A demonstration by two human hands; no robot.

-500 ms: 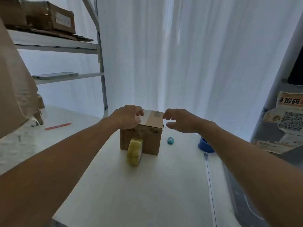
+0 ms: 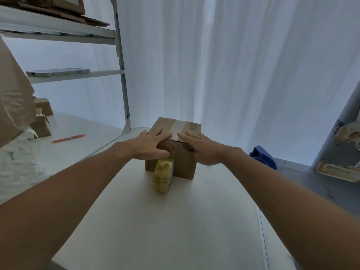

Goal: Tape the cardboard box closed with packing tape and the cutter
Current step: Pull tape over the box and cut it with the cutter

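Hands press flat on the cardboard box [image 2: 171, 152] to keep the top shut: the left hand [image 2: 153, 144] and right hand [image 2: 200, 148] lie with fingers [image 2: 159, 133] spread, on each side of the tape strip [image 2: 178, 129]. The box sits on the tabletop [image 2: 155, 221], right under the fingers, and the tape roll [image 2: 163, 177] stands against its front, just below the left hand.

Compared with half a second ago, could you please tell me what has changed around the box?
Both hands came down flat on the cardboard box: the left hand now presses its near top edge left of the tape strip, the right hand to the strip's right. Neither grips anything. The tape roll stays standing on edge against the box front; the box looks unmoved.
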